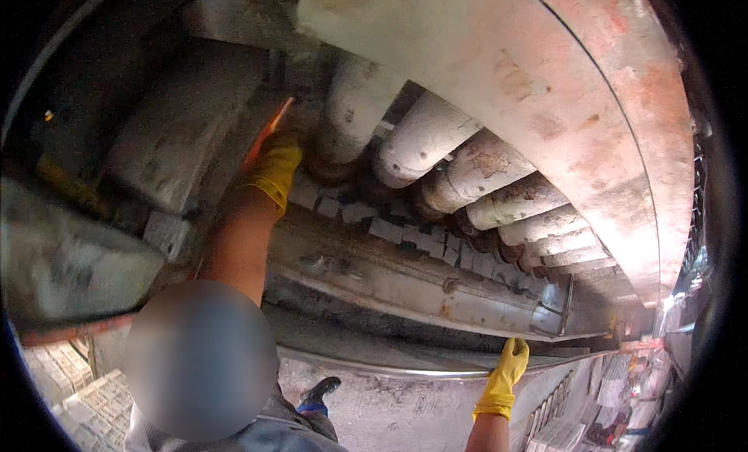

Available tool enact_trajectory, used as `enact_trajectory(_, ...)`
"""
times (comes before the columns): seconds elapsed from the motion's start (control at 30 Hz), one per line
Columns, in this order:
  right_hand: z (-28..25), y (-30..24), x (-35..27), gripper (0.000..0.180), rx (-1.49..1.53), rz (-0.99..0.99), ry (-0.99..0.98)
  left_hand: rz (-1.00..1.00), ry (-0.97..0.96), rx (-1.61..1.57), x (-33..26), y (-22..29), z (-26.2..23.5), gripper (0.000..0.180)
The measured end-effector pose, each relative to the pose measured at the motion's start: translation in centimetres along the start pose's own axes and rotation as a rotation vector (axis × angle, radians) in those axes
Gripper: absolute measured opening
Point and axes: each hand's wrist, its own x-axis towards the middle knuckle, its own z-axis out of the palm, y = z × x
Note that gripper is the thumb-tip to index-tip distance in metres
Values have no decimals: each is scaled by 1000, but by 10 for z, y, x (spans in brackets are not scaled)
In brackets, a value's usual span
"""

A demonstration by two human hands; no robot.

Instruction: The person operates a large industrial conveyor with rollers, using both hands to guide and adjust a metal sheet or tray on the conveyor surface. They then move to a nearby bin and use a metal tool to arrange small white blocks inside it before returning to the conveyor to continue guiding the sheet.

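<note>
My left hand [274, 171], in a yellow glove, reaches up beside a thin orange bar [271, 127]. Its fingers look closed around that bar, though blur and shadow hide the exact grip. Lower right, my right hand [502, 374] wears a matching yellow glove. This hand is curled over a long metal rail [436, 374]; its fingertips are partly hidden. Beyond the rail runs a long metal trough [405, 288]. Thick, stained pale rollers or cylinders [432, 136] stand in a row behind it, with pale square pieces [386, 230] beneath them.
A broad, worn, pale metal cover [506, 70] overhangs the cylinders. Dark machine panels [183, 125] rise at the left. Bundled stacks [97, 409] lie at the lower left, others at the far right. A dark boot [319, 391] shows below the rail, beside a blurred round patch.
</note>
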Motion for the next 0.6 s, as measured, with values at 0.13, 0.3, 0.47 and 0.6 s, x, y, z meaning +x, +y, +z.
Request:
enact_trajectory(0.13,-7,14,-7,45,5,15,-15,28,73,-38,32,-10,26,54)
enact_trajectory(0.3,-10,21,-13,44,43,42,2,45,139,-66,45,-25,50,53)
enact_trajectory(0.47,-13,23,-15,45,0,50,-12,58,200,-86,51,-34,62,52)
enact_trajectory(0.6,-16,25,-21,45,55,39,2,67,259,-104,45,-41,70,51)
